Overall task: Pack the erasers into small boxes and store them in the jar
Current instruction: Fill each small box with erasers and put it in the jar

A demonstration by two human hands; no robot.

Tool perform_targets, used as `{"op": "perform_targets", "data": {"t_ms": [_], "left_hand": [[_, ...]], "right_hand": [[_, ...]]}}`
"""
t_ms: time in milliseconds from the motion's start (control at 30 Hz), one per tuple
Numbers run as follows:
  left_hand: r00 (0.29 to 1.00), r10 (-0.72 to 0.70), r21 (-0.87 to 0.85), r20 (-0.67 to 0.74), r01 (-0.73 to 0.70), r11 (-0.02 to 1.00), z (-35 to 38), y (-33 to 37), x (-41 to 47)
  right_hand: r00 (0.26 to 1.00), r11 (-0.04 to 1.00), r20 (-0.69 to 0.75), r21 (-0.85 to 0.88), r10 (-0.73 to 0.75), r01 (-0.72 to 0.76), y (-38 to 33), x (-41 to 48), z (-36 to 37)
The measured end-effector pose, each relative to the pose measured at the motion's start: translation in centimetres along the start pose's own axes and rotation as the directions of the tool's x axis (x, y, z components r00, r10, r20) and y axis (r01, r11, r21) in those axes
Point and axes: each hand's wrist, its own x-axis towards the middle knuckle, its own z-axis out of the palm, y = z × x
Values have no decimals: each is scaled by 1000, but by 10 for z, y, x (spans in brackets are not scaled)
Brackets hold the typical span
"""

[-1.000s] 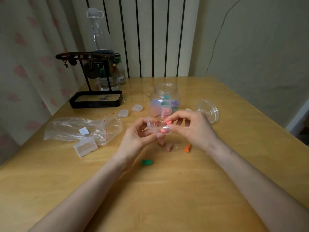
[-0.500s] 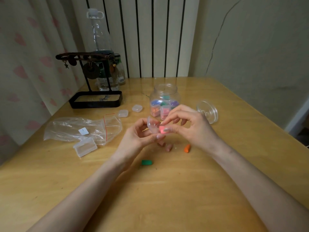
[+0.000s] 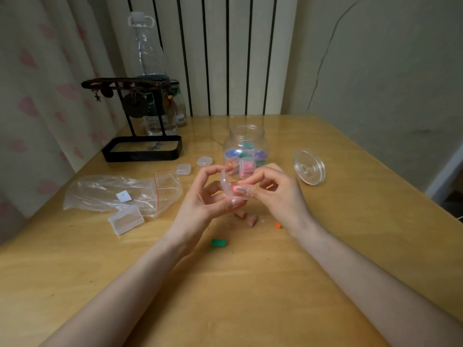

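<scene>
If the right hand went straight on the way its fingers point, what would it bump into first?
The small clear box held in the left hand. The right hand points its pinched pink eraser straight at it, and they seem to touch or nearly touch.

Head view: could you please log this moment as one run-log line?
step: packing pink eraser into small box | left hand: holds box | right hand: pinches eraser | jar: open, lid on table

1. The person's bare left hand (image 3: pixel 200 204) and its forearm are uncovered down to the lower edge.
2. The bare right hand (image 3: pixel 283 196) and its forearm are uncovered too.
3. The fingernails (image 3: pixel 235 202) are longish, glossy and pale.
</scene>
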Motion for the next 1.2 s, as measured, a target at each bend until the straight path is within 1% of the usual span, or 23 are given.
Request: {"op": "perform_targets", "data": {"t_ms": [100, 167, 200, 233, 267, 300, 333, 367, 400, 433, 567, 700, 767, 833, 900, 1000, 1100, 1167, 1200], "left_hand": [[1000, -13, -46, 7, 13, 999, -2, 1, 0], [1000, -21, -91, 0, 21, 996, -4, 2, 1], [1000, -25, -103, -7, 24, 994, -4, 3, 2], [1000, -29, -106, -11, 28, 994, -5, 4, 2], [999, -34, -103, -9, 33, 994, -5, 4, 1], [999, -40, -97, 0, 40, 994, -5, 5, 1], [999, -47, -87, 9, 48, 995, -5, 5, 0], [998, -53, -74, 18, 54, 996, -5, 4, 0], [998, -57, -59, 26, 58, 997, -5, 4, 0], [998, -60, -44, 36, 62, 997, -5, 4, 0], [997, -62, -21, 41, 63, 998, -5, 2, 0], [999, -41, 11, 4, 41, 999, -4, 2, 1], [999, -39, 21, -19, 39, 999, -4, 1, 2], [999, -21, 69, -35, 23, 997, -7, 0, 3], [998, 6, 122, -57, 1, 993, -9, -2, 4], [992, 38, 163, -118, -19, 986, -8, -2, 4], [988, 40, 211, -151, -8, 977, -9, -2, 6], [980, 47, 227, -194, -2, 974, -13, -2, 7], [974, 51, 224, -223, 0, 975, -15, -2, 8]], "right_hand": [[995, 999, 98, -44, -22, 26, -8, 2, -8], [991, 998, 135, -61, -11, 19, -10, 11, -26], [989, 990, 147, -141, 3, 18, -8, 16, -38], [982, 957, 186, -288, 34, 21, -4, 20, -50], [959, 898, 262, -440, 107, 20, 1, 23, -61], [908, 836, 357, -548, 218, 15, 5, 24, -69], [836, 796, 441, -605, 327, 8, 10, 23, -72], [771, 779, 495, -627, 400, -2, 15, 20, -72], [743, 778, 513, -628, 430, -17, 20, 18, -69], [747, 783, 507, -621, 430, -29, 24, 17, -67], [796, 799, 463, -599, 390, -43, 28, 18, -62], [864, 854, 362, -501, 351, -137, 30, 18, -59], [897, 876, 323, -465, 303, -129, 30, 19, -55], [917, 912, 310, -392, 252, -118, 28, 20, -53], [919, 943, 336, -319, 208, -96, 27, 20, -53], [915, 954, 366, -292, 170, -61, 25, 19, -48], [919, 970, 357, -224, 170, -92, 20, 14, -38], [902, 983, 396, -127, 174, -134, 14, 8, -26], [891, 986, 423, -104, 164, -132, 12, 4, -18]]}}
